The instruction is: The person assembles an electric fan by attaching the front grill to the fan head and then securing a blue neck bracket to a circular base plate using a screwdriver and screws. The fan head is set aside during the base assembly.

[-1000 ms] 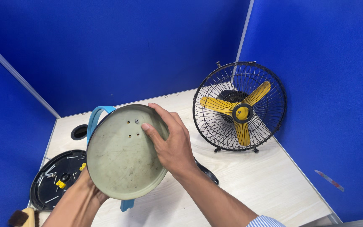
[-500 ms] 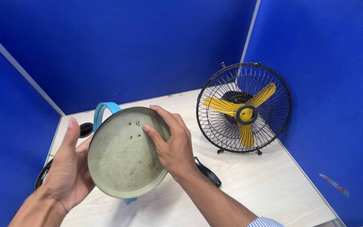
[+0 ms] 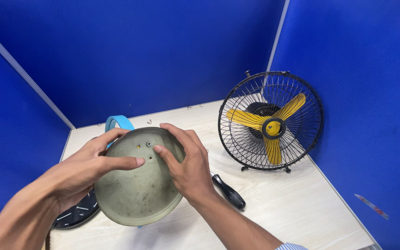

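Gripping the stiff, light-looking round plate (image 3: 137, 185) by its rim, your left hand (image 3: 82, 173) and right hand (image 3: 188, 166) kept fingers closed on it.

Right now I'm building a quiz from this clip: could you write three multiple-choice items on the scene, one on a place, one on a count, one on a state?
1. Where does the fan stand on the table?
A. right, by the blue partition
B. left edge
C. under the disc

2. How many yellow blades does the fan have?
A. two
B. three
C. five

3. How is the round grey-green disc held?
A. flat on the table
B. in the left hand only
C. lifted in both hands, the right hand on its face

Answers:
1 A, it stands at the right by the wall.
2 B, three blades show behind the black grille.
3 C, both hands grip it above the table.
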